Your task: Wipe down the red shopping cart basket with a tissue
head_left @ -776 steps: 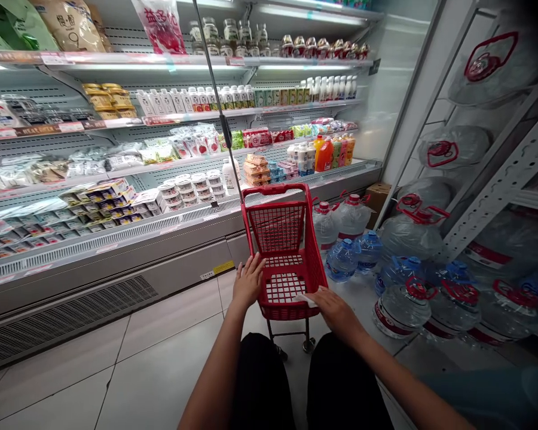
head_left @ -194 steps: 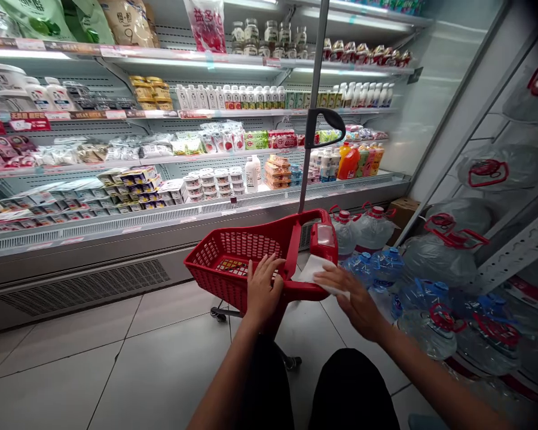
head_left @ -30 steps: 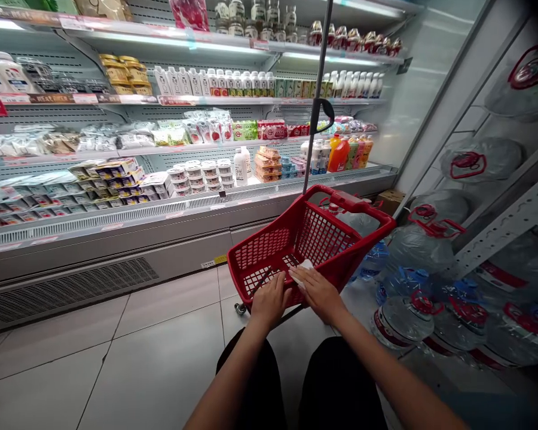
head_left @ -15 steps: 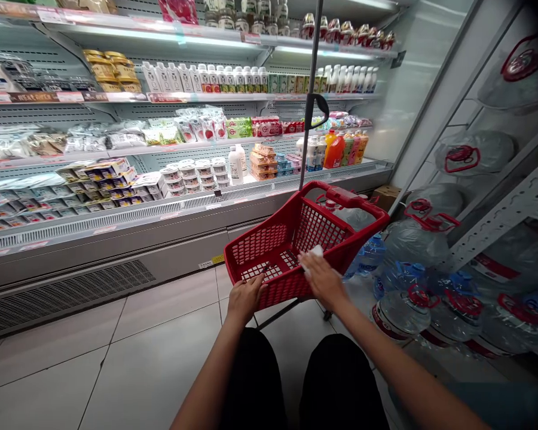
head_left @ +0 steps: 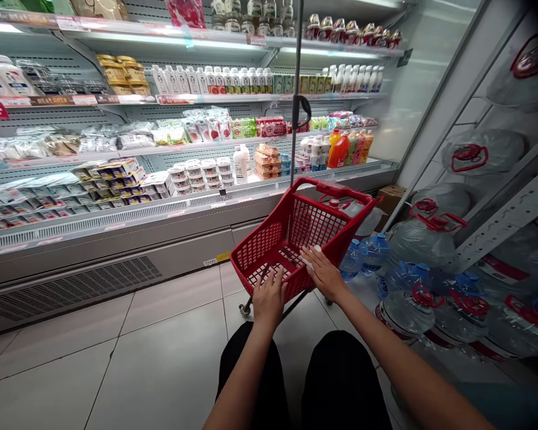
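Observation:
A small red plastic shopping cart with latticed walls stands in front of my knees, its basket holding nothing that I can see. My left hand lies over the near rim with its fingers spread. Farther right on the same side, my right hand presses a white wipe against the rim, its fingers stretched out over it. Most of the wipe is hidden under the palm and fingers. A thin dark pole with a black hook rises behind the basket.
An open chiller full of yogurt cups, milk bottles and juices runs along the left and back. Large water bottles with red handles crowd the floor at right, near a white perforated rack post. Pale tiles cover the floor.
My left hand has shifted right along the rim, closer to my right hand, and its fingers have spread. The cart has turned slightly, and one wheel now shows below it.

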